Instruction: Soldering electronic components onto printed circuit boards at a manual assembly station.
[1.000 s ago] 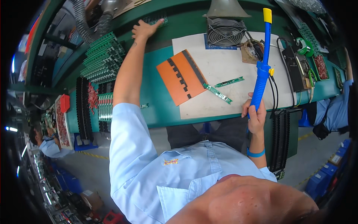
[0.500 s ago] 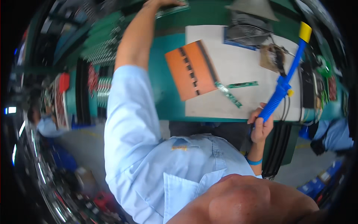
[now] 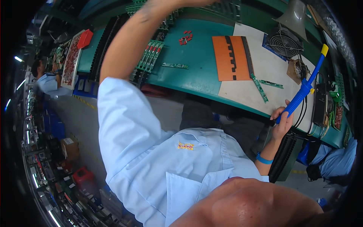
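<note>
My right hand (image 3: 281, 126) is wrapped round the ribbed body of a blue desoldering pump (image 3: 297, 101) with a yellow tip, held tilted over the bench's front edge. Up and across the bench stretches my left arm; my left hand (image 3: 193, 2) is cut by the top of the picture, beside green circuit boards (image 3: 227, 11), and its fingers are mostly hidden. Two narrow green circuit boards, one slanting (image 3: 259, 89) and one flatter (image 3: 271, 84), lie by an orange board (image 3: 232, 58) with black strips. Another narrow circuit board (image 3: 175, 66) rests on the green mat (image 3: 200, 53).
Small red parts (image 3: 185, 38) are scattered on the mat, right of grouped circuit boards (image 3: 150, 56). A round fan (image 3: 283, 42) stands beyond the white sheet (image 3: 227, 90). Cables and a black box (image 3: 321, 104) are at the right. A person (image 3: 49, 81) sits far left; another's sleeve (image 3: 340, 153) shows right.
The view has swung left, bringing the red parts and another circuit board into sight. My left hand has shifted right along the far side. The desoldering pump stays in my right hand.
</note>
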Tool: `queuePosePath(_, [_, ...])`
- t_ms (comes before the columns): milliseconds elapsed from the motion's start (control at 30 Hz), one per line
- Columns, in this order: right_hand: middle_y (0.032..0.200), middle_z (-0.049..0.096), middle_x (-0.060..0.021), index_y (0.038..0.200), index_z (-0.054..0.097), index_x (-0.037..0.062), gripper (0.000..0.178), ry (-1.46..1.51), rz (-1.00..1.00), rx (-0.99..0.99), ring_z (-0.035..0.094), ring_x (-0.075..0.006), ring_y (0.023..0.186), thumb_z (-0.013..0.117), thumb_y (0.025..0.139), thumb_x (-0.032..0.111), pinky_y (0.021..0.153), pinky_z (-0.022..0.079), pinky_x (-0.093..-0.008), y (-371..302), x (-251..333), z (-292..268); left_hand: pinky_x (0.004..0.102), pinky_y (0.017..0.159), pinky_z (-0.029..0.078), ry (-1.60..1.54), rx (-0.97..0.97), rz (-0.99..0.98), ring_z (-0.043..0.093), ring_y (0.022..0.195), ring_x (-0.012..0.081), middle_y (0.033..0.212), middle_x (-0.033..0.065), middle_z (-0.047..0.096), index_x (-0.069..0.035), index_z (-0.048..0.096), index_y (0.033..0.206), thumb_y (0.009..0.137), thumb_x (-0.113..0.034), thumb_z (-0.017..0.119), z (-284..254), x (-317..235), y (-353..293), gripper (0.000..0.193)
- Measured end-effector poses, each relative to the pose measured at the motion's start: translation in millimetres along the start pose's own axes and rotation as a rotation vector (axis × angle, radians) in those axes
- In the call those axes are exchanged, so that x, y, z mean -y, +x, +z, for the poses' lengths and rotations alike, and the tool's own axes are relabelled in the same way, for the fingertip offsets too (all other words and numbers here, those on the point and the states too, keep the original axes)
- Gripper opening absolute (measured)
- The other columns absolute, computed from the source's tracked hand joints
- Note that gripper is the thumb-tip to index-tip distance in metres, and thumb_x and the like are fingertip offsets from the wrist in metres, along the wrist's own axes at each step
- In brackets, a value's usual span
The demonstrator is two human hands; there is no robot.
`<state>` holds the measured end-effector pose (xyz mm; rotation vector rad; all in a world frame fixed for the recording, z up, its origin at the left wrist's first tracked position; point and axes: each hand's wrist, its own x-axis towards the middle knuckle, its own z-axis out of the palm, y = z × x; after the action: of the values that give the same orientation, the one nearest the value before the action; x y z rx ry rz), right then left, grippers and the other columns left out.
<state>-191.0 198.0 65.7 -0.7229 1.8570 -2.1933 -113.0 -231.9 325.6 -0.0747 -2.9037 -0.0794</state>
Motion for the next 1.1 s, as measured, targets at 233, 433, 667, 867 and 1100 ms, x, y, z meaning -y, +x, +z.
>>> queuePosePath(233, [0.076,0.054,-0.0054,0.141,0.041,-0.0057,0.043,-0.005,0.002,0.025,0.048,-0.0116,0.064,0.042,0.107,0.021,0.055,0.044,-0.0222,2,4,2,0.0443,0.074,0.050,0.252,0.019,-0.197,0.063,0.078,0.0390,0.084,0.0167,0.069,0.000,0.064,0.089,0.075,-0.004,0.063,-5,79,-97,0.014])
queuePosePath(433, [0.076,0.054,-0.0052,0.140,0.042,-0.0052,0.042,-0.040,0.001,0.040,0.048,-0.0114,0.064,0.042,0.107,0.020,0.055,0.044,-0.0223,0,5,5,0.0438,0.073,0.050,0.139,0.150,-0.311,0.063,0.078,0.0385,0.084,0.0159,0.069,-0.001,0.065,0.090,0.075,-0.003,0.064,35,121,-109,0.015])
queuePosePath(667, [0.073,0.052,-0.0034,0.140,0.043,-0.0043,0.044,-0.107,-0.022,0.007,0.045,-0.0100,0.060,0.041,0.108,0.025,0.053,0.042,-0.0217,2,7,11,0.0435,0.075,0.051,0.090,0.222,-0.438,0.064,0.079,0.0369,0.085,0.0140,0.070,-0.001,0.066,0.091,0.075,-0.003,0.065,56,145,-106,0.017])
queuePosePath(867, [0.073,0.052,-0.0030,0.140,0.044,-0.0044,0.044,-0.135,-0.014,-0.007,0.045,-0.0099,0.061,0.042,0.108,0.025,0.054,0.042,-0.0219,1,9,16,0.0421,0.077,0.051,0.118,0.186,-0.429,0.064,0.081,0.0351,0.089,0.0126,0.070,-0.002,0.068,0.095,0.076,-0.005,0.067,52,147,-109,0.019])
queuePosePath(1100, [0.075,0.054,-0.0032,0.139,0.045,-0.0043,0.041,-0.112,0.001,0.021,0.047,-0.0100,0.063,0.044,0.107,0.021,0.058,0.043,-0.0215,1,12,16,0.0423,0.082,0.053,0.141,0.222,-0.368,0.068,0.088,0.0331,0.107,0.0144,0.072,-0.002,0.065,0.116,0.076,-0.003,0.072,48,146,-116,0.041])
